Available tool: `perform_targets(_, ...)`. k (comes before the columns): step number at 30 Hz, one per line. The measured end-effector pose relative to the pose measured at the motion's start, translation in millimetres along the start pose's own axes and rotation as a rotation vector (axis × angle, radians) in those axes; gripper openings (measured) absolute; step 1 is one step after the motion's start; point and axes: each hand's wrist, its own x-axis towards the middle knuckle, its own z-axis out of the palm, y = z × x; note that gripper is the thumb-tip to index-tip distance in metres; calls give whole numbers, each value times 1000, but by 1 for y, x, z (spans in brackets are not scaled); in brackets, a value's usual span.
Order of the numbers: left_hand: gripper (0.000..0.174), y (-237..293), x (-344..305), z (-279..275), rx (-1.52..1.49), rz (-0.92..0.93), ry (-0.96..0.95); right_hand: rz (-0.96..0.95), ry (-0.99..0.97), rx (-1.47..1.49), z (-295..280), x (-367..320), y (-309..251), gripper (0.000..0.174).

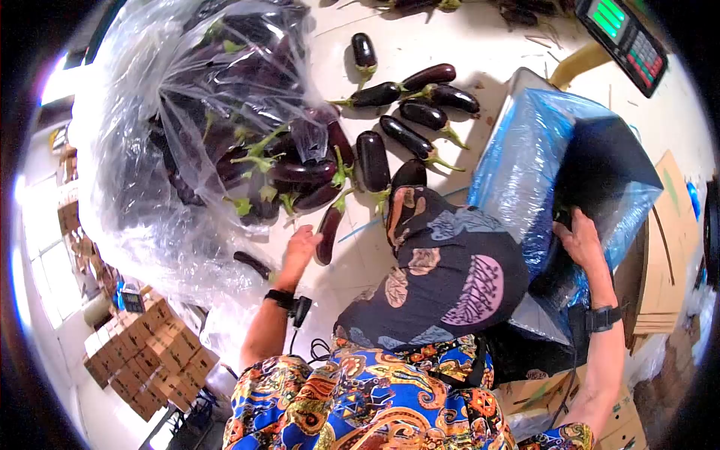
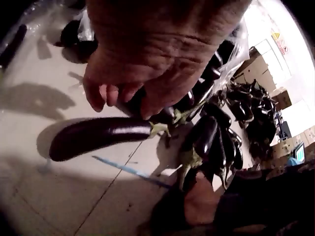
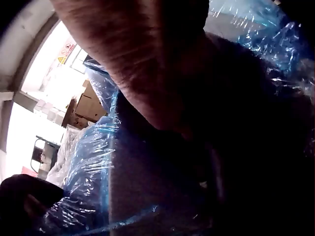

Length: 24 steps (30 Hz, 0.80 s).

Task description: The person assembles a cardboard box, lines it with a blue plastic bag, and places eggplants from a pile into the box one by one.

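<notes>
My left hand (image 1: 301,246) hovers over the pale floor with loosely curled fingers (image 2: 106,93), holding nothing. Just beside it lies a long dark eggplant (image 1: 328,234), which shows right under the hand (image 2: 98,135) in the left wrist view. My right hand (image 1: 579,238) grips the rim of a blue plastic liner (image 1: 517,157) set in a box, its fingers curled over the edge into the dark inside. The right wrist view shows only the hand's underside and crinkled blue liner (image 3: 93,162).
A big clear plastic bag (image 1: 150,135) heaped with eggplants lies at the left. Several loose eggplants (image 1: 409,101) are scattered on the floor ahead. A weighing scale (image 1: 626,37) stands at top right, stacked cartons (image 1: 150,352) at lower left, flat cardboard (image 1: 664,247) at right.
</notes>
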Motion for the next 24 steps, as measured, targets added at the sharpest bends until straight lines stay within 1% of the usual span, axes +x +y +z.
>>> perform_targets(1,52,-4,-5,15,101,132,83,21,-10,-32,-1,1,0,52)
perform_targets(2,53,15,-10,18,118,64,55,42,-1,-74,1,4,2,43)
perform_targets(3,54,39,-13,15,135,-1,28,24,4,-98,10,6,14,40)
perform_targets(4,53,53,-10,17,87,-71,45,6,9,-124,22,5,30,38)
perform_targets(5,54,50,-1,24,28,-39,144,-17,24,-154,26,5,37,35)
perform_targets(6,55,44,10,33,-31,-12,249,-22,55,-85,23,3,28,31)
perform_targets(7,56,36,17,39,-85,11,353,69,21,-119,20,0,20,35)
perform_targets(8,63,63,14,27,-326,-4,425,34,71,-129,23,-2,19,36)
perform_targets(9,66,76,23,15,-448,-18,437,3,122,-136,28,-2,21,37)
perform_targets(11,73,98,48,-6,-693,-44,450,-12,98,-145,33,6,33,40)
perform_targets(14,81,128,89,-23,-1033,-304,495,3,26,-125,31,13,44,43)
perform_targets(15,80,127,94,-21,-1058,-342,501,12,-3,-113,28,14,46,44)
perform_targets(17,79,122,105,-20,-1103,-416,518,4,24,-81,25,9,44,44)
perform_targets(18,72,131,83,-35,-1086,-316,297,0,37,-61,25,10,41,45)
perform_targets(19,59,133,74,-36,-1048,-334,310,-28,77,-70,28,11,43,45)
perform_targets(21,48,119,63,-22,-1143,-277,370,-63,149,-90,33,6,45,46)
perform_targets(22,49,108,59,-16,-1087,-231,374,-49,116,-80,32,5,45,47)
perform_targets(23,50,98,54,-11,-1038,-180,369,-28,88,-73,24,8,28,49)
perform_targets(24,58,120,32,-30,-742,-196,331,10,69,-67,15,8,13,51)
